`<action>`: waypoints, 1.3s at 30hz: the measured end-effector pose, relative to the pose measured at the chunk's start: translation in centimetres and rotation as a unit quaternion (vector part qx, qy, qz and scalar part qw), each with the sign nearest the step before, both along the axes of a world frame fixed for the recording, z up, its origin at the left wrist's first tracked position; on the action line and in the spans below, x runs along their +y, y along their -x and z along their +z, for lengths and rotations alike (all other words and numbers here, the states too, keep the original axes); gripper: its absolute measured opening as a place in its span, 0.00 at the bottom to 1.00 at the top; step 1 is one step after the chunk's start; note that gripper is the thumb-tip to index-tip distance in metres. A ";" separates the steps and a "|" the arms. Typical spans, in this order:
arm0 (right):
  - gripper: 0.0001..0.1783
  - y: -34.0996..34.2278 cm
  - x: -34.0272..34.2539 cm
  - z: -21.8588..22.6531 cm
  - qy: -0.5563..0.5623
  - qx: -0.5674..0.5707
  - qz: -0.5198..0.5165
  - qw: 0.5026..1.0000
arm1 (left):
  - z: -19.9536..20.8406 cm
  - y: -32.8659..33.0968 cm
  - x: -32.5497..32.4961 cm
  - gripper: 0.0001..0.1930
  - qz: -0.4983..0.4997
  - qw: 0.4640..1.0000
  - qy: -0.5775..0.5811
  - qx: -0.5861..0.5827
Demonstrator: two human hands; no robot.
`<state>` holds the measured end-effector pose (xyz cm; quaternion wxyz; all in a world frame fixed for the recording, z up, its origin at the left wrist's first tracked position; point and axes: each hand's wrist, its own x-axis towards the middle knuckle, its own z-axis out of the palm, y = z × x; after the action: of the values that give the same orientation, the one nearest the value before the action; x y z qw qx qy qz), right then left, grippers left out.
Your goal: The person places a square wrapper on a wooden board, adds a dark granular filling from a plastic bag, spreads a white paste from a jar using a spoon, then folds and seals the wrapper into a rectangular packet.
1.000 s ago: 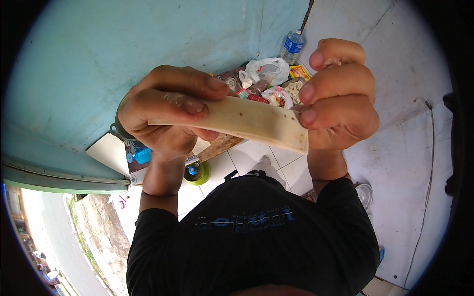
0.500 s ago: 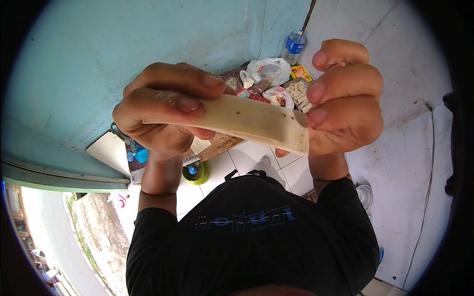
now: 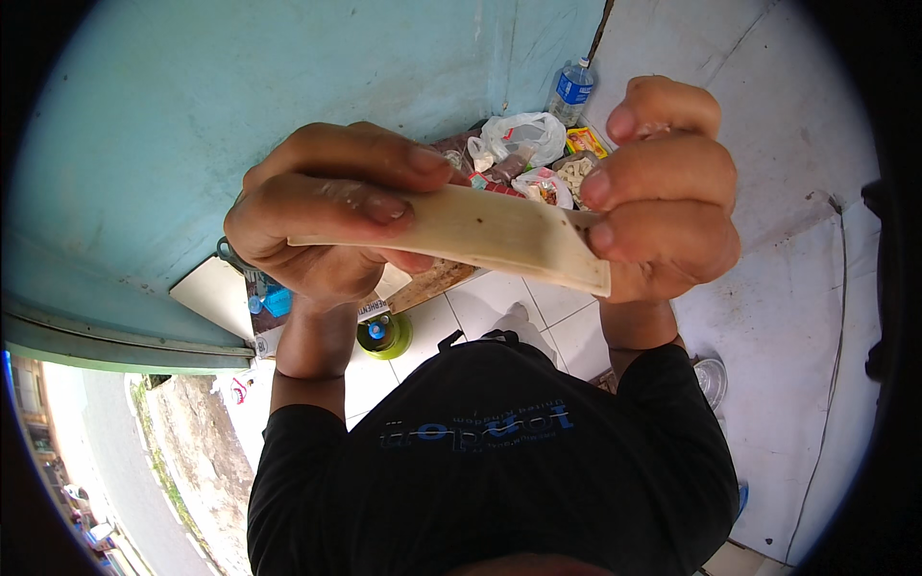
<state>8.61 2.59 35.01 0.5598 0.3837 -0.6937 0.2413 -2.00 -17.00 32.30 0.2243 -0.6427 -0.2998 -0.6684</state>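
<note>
A flat, cream-coloured strip (image 3: 495, 228) with a few dark specks is held up before my chest, its right end a little lower than its left. What it is made of I cannot tell. My left hand (image 3: 331, 211) is closed on the left end, fingers over the strip and a fingertip showing below it. My right hand (image 3: 667, 197) grips the right end, with a fingertip pressed on its upper corner. Whitish residue clings to fingers of both hands. The right thumb is mostly hidden.
Beyond the strip lie white plastic bags (image 3: 523, 139), a yellow packet (image 3: 584, 143) and a bottle with a blue label (image 3: 573, 86) by the walls. A green gas cylinder (image 3: 389, 338) stands on the tiled floor (image 3: 499, 298). A clear round container (image 3: 711, 379) sits at right.
My left hand and the strip have shifted slightly to the right. The fingers of my right hand have moved a little left, further over the strip's end.
</note>
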 end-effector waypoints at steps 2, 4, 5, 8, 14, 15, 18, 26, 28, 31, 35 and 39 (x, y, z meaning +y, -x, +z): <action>0.15 -0.2 0.1 0.1 -0.006 -0.002 0.001 1.000 | 0.1 -0.2 0.2 0.14 -0.013 1.000 -0.004 -0.005; 0.17 -0.4 0.2 0.3 -0.010 -0.008 0.005 1.000 | 0.2 -0.4 0.3 0.15 -0.025 1.000 -0.010 -0.012; 0.19 -0.5 0.2 0.3 -0.010 -0.010 0.005 1.000 | 0.2 -0.5 0.4 0.15 -0.029 0.999 -0.012 -0.014; 0.24 -1.0 0.1 0.3 0.000 -0.013 -0.001 1.000 | 0.3 -0.8 0.5 0.15 -0.031 0.999 -0.022 -0.017; 0.24 -1.2 0.4 0.3 -0.013 0.003 0.028 1.000 | 0.4 -1.4 0.9 0.15 -0.020 0.999 -0.026 -0.017; 0.23 -1.3 0.6 0.3 -0.019 0.003 0.026 0.999 | 0.4 -1.4 0.9 0.15 -0.009 1.000 -0.023 -0.013; 0.21 -1.6 1.1 0.4 -0.037 -0.003 0.025 0.999 | 0.6 -1.4 0.9 0.14 0.011 1.000 -0.016 -0.004; 0.26 -1.8 1.4 0.7 -0.039 0.014 0.015 0.999 | 1.0 -2.2 1.4 0.13 0.029 0.999 -0.019 -0.011; 0.29 -1.7 0.9 0.8 -0.013 0.019 0.007 1.000 | 1.3 -2.5 1.0 0.13 0.064 0.998 0.011 -0.001; 0.32 -1.0 0.2 0.9 0.003 0.041 0.001 0.999 | 1.8 -2.5 0.2 0.15 0.123 0.989 0.072 0.029; 0.29 -0.4 0.7 1.3 -0.039 0.060 -0.007 0.997 | 2.1 -2.5 0.3 0.15 0.121 0.989 0.082 0.037; 0.24 -0.2 1.0 1.3 -0.048 0.062 -0.001 0.997 | 2.3 -2.8 0.4 0.14 0.147 0.986 0.078 0.020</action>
<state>8.85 3.56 36.33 0.5831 0.4234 -0.6688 0.1828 0.83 -16.63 34.61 0.2750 -0.6203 -0.4374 -0.5902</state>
